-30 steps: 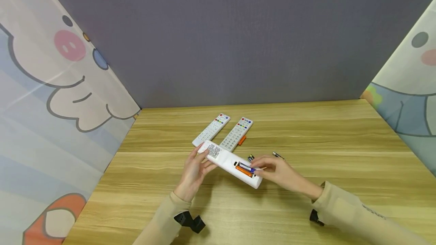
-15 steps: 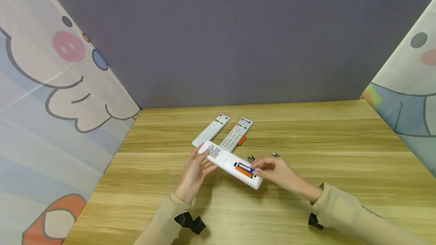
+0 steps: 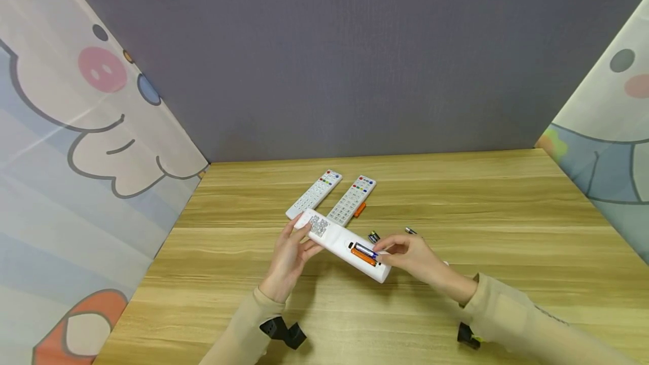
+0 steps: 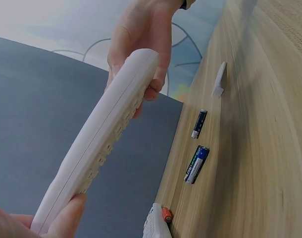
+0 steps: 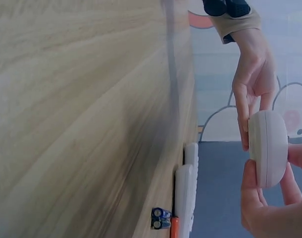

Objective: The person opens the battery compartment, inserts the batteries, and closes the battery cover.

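Observation:
My left hand (image 3: 288, 261) grips one end of a white remote control (image 3: 329, 236), its back turned up and a patterned label on it. The battery compartment is uncovered, with an orange battery (image 3: 363, 256) lying in one slot. Beside it lies a blue-and-silver battery (image 3: 365, 249), its outer end between the thumb and index finger of my right hand (image 3: 413, 258). In the right wrist view, fingers of the right hand (image 5: 270, 213) also reach under the remote's button side. The compartment is hidden in both wrist views.
Two white remotes, the left one (image 3: 314, 193) and the right one (image 3: 351, 201), lie buttons up behind. An orange battery (image 3: 360, 210) touches the right remote's side. Paired batteries (image 3: 373, 236) and a single one (image 3: 410, 230) lie nearer. A thin white piece (image 4: 220, 79) lies beyond them.
The hands and the held remote stay almost in place. My right wrist shifts slightly, and a bit of white shows beside it.

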Tool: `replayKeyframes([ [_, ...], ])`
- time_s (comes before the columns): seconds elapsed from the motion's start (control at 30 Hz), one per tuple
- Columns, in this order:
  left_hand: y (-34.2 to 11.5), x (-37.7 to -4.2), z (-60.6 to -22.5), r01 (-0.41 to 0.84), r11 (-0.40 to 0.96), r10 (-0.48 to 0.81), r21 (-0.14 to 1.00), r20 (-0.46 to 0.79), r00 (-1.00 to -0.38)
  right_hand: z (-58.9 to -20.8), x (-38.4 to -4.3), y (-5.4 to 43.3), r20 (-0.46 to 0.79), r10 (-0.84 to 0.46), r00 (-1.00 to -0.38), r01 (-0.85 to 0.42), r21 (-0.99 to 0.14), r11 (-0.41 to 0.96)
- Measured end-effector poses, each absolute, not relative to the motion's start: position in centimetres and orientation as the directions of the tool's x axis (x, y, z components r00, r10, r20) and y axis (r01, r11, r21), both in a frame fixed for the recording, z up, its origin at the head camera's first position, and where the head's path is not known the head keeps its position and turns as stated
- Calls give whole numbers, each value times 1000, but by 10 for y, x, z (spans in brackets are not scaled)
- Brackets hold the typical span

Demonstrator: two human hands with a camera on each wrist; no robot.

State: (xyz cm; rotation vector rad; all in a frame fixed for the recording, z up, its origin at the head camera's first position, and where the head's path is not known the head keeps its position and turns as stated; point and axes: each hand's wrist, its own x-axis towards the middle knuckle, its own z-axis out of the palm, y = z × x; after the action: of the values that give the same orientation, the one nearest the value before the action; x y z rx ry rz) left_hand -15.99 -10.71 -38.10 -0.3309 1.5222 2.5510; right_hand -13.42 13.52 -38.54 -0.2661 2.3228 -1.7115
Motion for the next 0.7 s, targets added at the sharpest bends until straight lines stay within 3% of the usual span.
replayKeyframes([
  [0.3,-107,-157,-380,-242,-460,24,855,-260,-965,-387,-134,133,-198,-261,-945,136,-962,238],
  [0.7,-102,-155,-378,-236,-454,37,859,-247,-968,-388,-135,132,-236,-226,-945,187,-957,220],
])
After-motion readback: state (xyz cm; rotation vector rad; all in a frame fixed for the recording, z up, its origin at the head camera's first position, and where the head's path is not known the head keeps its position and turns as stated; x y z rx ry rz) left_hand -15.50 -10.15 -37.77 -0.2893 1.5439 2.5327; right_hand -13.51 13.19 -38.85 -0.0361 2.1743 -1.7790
